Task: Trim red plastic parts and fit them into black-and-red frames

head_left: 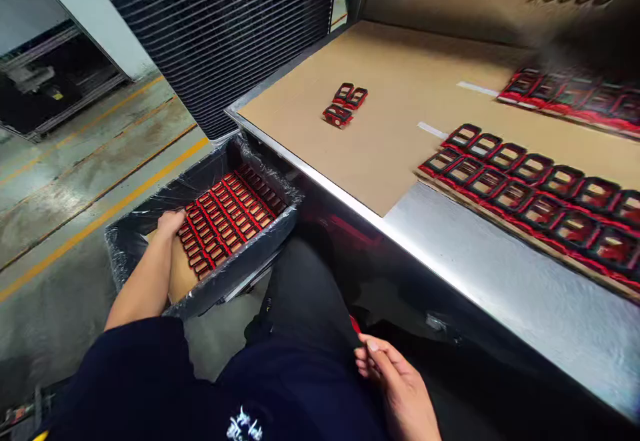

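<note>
My left hand [171, 222] reaches into a lined bin [270, 237], its fingers curled at the left corner of the packed rows of small black-and-red frames [225, 217]. Whatever those fingers grip is hidden. Brown cardboard [181, 274] shows beneath the frames, beside my left forearm. Low in front of my body, my right hand [393, 377] is closed in a pinch on a small red piece [355, 324]. Only a sliver of that piece shows against the dark trousers, so its kind is unclear.
A metal-edged bench [450, 234] with a brown board [390, 61] stands at the right. On it lie a small cluster of frames [345, 104] and long rows of frames [530, 194]. A black ribbed panel [225, 34] rises behind the bin. Yellow lines [100, 221] mark the floor.
</note>
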Available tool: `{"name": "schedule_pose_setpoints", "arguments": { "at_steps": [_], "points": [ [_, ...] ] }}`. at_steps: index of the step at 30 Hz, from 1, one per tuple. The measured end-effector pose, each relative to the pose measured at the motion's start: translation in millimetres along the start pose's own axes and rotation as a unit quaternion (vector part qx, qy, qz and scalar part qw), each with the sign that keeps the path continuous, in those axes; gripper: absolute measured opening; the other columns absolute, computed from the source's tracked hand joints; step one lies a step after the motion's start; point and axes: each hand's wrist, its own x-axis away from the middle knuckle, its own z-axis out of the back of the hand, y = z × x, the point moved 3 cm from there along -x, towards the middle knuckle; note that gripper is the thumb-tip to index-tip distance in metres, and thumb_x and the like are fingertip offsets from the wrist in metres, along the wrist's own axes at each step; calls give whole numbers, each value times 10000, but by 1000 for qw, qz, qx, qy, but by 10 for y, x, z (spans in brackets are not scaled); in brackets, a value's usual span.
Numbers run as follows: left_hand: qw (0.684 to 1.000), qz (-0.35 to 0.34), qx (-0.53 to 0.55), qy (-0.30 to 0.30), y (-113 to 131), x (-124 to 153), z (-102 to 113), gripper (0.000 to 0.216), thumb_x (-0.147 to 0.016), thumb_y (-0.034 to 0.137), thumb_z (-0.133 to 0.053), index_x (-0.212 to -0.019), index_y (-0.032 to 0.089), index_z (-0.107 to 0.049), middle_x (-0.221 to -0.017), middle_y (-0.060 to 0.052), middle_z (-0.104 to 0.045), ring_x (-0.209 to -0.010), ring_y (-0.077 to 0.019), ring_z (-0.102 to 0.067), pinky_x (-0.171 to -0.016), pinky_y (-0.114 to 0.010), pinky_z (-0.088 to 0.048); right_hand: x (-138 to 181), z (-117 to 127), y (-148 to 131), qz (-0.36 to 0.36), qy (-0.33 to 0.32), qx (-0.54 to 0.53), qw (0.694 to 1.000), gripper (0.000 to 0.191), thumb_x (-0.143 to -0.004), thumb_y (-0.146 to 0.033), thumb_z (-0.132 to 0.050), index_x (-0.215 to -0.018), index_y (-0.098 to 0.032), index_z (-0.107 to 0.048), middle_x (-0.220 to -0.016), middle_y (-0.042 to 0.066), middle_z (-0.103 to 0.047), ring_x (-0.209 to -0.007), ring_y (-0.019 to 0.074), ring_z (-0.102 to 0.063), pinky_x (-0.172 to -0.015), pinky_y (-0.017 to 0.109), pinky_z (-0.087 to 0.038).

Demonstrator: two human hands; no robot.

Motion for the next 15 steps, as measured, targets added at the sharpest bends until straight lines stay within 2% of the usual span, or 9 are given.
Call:
{"name": "schedule_pose_setpoints", "arguments": {
  "at_steps": [3, 5, 6, 8, 9, 11, 13, 15],
  "points": [
    [1000, 18, -1, -26, -196, 184, -135, 205, -909, 263, -678, -1063, 136, -630, -899, -17, -659, -705, -113, -630, -635, -257, -564, 16, -117, -102, 36, -12, 55, 998, 584, -741, -667, -750, -1009, -148, -754, -826, 83, -741, -781, 210, -678, -759, 314, -553],
    [996, 54, 4, -75, -548, 404, -443, 218, -803, 171, -753, -979, 145, -626, -763, 26, -624, -599, -82, -594, -601, -225, -550, 74, -230, -204, 83, -37, 80, 993, 520, -776, -613, -746, -1020, -153, -755, -832, 79, -734, -786, 207, -676, -759, 315, -546],
    [990, 82, 9, -113, -792, 561, -666, 283, -743, 149, -783, -978, 155, -625, -762, 27, -631, -619, -90, -617, -647, -246, -574, 119, -291, -264, 111, -55, 86, 989, 474, -797, -568, -747, -1038, -160, -750, -855, 78, -735, -793, 201, -675, -759, 312, -544],
    [969, 153, 20, -192, -1336, 968, -1163, 372, -690, 191, -823, -1010, 163, -634, -836, -3, -676, -748, -148, -696, -824, -363, -610, 228, -381, -393, 168, -81, 76, 979, 424, -811, -474, -763, -1110, -176, -720, -899, 72, -737, -792, 186, -675, -751, 306, -546],
    [950, 202, 32, -237, -1596, 1207, -1401, 380, -691, 228, -832, -1011, 163, -637, -847, -15, -687, -792, -172, -712, -863, -398, -606, 285, -394, -456, 196, -81, 68, 975, 419, -805, -435, -775, -1132, -184, -703, -899, 63, -735, -769, 175, -670, -731, 298, -547],
    [888, 326, 73, -315, -2004, 1681, -1776, 377, -709, 247, -841, -1021, 178, -640, -894, -25, -712, -905, -199, -724, -894, -396, -597, 396, -335, -564, 253, -36, 60, 965, 328, -791, -379, -788, -1041, -185, -702, -802, 29, -710, -660, 140, -622, -653, 269, -527],
    [846, 391, 84, -353, -2210, 2002, -1982, 353, -735, 249, -840, -1025, 191, -649, -920, -25, -732, -965, -199, -720, -903, -370, -593, 506, -199, -616, 285, 28, 58, 956, 253, -760, -336, -816, -916, -181, -691, -721, 3, -682, -589, 118, -576, -598, 249, -500],
    [833, 402, 57, -377, -2279, 2134, -2075, 329, -752, 260, -838, -1022, 191, -663, -943, -36, -749, -998, -206, -718, -904, -358, -594, 618, -56, -610, 292, 66, 47, 953, 249, -734, -310, -844, -873, -177, -685, -703, -3, -679, -573, 114, -575, -578, 241, -497]
  ]
}}
